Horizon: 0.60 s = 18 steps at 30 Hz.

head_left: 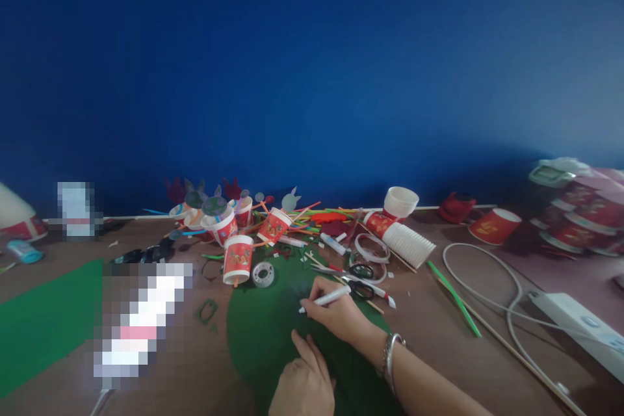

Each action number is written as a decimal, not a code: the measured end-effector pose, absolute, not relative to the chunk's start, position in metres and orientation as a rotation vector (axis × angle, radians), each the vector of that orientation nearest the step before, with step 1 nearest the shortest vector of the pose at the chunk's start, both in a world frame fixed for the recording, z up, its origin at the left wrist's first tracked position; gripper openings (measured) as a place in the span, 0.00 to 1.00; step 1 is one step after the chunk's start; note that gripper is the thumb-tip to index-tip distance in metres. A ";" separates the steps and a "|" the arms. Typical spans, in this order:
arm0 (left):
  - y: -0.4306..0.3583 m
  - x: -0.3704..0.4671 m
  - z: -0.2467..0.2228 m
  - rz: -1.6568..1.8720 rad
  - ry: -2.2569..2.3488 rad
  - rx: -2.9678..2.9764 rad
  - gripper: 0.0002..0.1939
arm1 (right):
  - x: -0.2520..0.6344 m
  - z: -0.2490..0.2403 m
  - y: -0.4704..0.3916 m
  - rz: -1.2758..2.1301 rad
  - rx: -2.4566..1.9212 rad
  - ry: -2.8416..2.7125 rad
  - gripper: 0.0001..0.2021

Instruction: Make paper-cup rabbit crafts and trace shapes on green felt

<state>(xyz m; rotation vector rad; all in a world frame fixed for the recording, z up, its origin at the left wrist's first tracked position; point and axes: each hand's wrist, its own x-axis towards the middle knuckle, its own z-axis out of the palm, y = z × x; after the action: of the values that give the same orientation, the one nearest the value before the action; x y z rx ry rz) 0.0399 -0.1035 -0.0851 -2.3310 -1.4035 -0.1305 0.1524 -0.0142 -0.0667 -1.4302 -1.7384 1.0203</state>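
My right hand (329,312) is closed around a white marker (332,296), its tip down at the dark green paper (253,344). A silvery bracelet (390,357) circles that wrist. Lower down, my left hand (305,380) rests on the same paper with its fingers stretched out, holding nothing. Just beyond the right hand lie black-handled scissors (361,279). A roll of tape (263,274) and an upside-down red paper cup (238,260) stand at the paper's far left edge. Small green scraps lie left of the paper, among them a cut ring (207,311).
Several decorated red cups (220,224) crowd the back, beside coloured sticks (312,218). A stack of paper cups (404,240) lies at the back right. Further right are a white cable (511,299) and a power strip (585,328). Another green sheet (49,318) is at left.
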 end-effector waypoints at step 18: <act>-0.103 0.040 -0.080 -0.165 -1.386 -2.317 0.17 | 0.153 -0.067 -0.015 0.946 -1.437 -1.738 0.09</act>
<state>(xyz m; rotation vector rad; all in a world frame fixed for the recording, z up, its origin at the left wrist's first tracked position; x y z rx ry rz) 0.0399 -0.1029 -0.0804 -2.3167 -1.3865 -0.1653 0.1529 -0.0145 -0.0666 -1.4368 -1.7380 0.9459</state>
